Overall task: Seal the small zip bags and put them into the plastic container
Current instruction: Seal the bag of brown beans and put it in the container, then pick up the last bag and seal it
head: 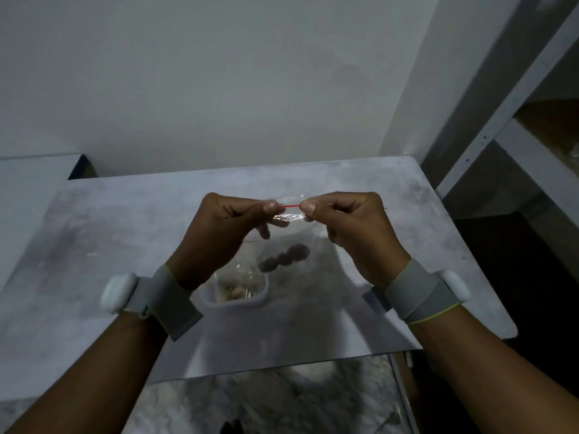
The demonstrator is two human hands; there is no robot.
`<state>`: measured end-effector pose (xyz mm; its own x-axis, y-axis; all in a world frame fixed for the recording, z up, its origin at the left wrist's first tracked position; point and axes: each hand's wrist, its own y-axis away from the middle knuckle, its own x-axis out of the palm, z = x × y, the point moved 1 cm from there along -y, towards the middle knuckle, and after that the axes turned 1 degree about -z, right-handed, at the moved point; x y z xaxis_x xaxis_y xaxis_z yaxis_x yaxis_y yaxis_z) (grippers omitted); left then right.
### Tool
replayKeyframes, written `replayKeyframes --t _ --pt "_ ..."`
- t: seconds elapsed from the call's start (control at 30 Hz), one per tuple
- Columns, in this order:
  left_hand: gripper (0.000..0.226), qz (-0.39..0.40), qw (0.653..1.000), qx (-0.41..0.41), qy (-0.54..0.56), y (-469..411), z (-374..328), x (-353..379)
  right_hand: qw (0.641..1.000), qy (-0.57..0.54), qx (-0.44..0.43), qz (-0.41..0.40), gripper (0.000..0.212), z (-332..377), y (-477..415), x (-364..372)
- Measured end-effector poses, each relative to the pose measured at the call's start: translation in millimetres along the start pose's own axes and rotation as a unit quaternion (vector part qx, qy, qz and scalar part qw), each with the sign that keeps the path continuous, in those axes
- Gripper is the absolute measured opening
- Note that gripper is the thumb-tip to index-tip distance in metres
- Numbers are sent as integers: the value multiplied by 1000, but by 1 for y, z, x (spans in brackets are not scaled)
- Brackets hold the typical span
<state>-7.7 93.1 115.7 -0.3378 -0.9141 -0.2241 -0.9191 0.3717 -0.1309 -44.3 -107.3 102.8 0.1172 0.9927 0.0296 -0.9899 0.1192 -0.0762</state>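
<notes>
Left hand (225, 227): closed in a pinch, thumb and forefinger gripping the left end of the zip bag's top edge.
Plastic container (238, 291): stood on the grey tabletop (109, 233) below the hands, near the left wrist; open, with pale items and what looked like clear plastic already inside, too blurred to count.
Zip bag (289, 239): held in the air between both hands above the tabletop, its red seal strip (289, 207) stretched taut, dark round pieces hanging in the bottom.
Right hand (351, 227): closed in a pinch on the right end of the same top edge.
Progress: judged mid-task; this bag was being sealed, not yet placed, and whether the strip was fully pressed shut could not be told.
</notes>
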Motion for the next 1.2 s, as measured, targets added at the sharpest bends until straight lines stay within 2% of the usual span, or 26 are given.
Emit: replayKeyframes --t 0.27,0.6,0.67,0.73,0.83,0.93,1.0,1.07,1.2 --pt "17 -16 998 32 -53 26 23 -40 999 -14 36 24 15 -21 1 45" --pt "15 -67 994 -81 3 47 76 -56 998 7 69 7 8 -70 6 80" --pt "13 -99 991 -90 -29 45 83 -56 997 14 74 1 7 -75 2 82" --pt "20 -163 978 -90 -92 41 88 -56 995 17 93 -11 10 -78 -6 83" --pt "33 -238 954 -56 -174 32 82 -47 992 15 116 -55 27 -80 -16 77" --pt "35 -257 938 12 -232 19 68 -26 989 10 128 -73 31 -80 -21 62" --pt "33 -262 935 56 -231 7 58 -4 988 18 129 -83 32 -80 -25 43" --pt "31 -253 938 87 -220 -6 50 21 986 34 128 -98 32 -83 -30 18" --pt "29 -187 958 109 -185 -43 41 88 974 55 127 -181 28 -95 -42 -56"
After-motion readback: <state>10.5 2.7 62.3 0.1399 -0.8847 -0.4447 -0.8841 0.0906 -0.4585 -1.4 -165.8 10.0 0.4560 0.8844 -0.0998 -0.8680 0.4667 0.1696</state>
